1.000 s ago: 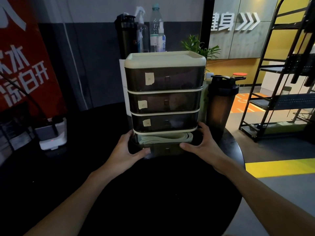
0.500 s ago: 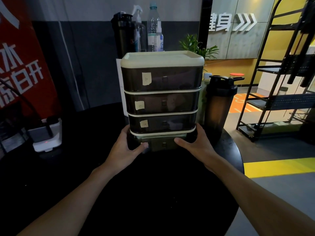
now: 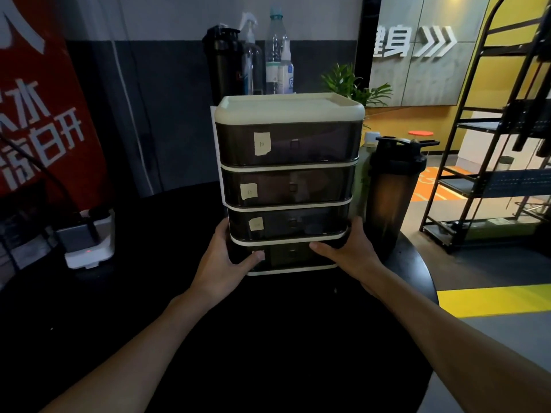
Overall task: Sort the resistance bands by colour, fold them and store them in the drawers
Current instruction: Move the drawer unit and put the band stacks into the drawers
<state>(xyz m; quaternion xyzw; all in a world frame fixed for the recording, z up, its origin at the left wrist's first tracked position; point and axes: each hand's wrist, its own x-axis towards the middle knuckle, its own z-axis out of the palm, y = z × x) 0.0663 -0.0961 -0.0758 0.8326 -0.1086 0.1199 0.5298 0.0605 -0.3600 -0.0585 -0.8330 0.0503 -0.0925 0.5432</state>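
Note:
A four-drawer cabinet (image 3: 288,114) with a cream top and dark translucent drawers stands on the black round table (image 3: 268,338). Paper labels mark the upper three drawers. The bottom drawer (image 3: 287,255) sits pushed in flush with the frame; no band shows through its dark front. My left hand (image 3: 225,260) clasps the cabinet's lower left corner, thumb on the bottom drawer's front. My right hand (image 3: 351,253) clasps the lower right corner, thumb pressed on the same front.
A dark shaker bottle (image 3: 393,198) stands just right of the cabinet. Behind it are a black flask (image 3: 222,61), a spray bottle and a water bottle. A white power strip (image 3: 89,242) lies at the left. A black metal rack (image 3: 492,162) stands on the floor at the right.
The bottom drawer, open with a folded pale green band showing, has slid shut under both hands. My hands moved forward with it to the cabinet's lower corners.

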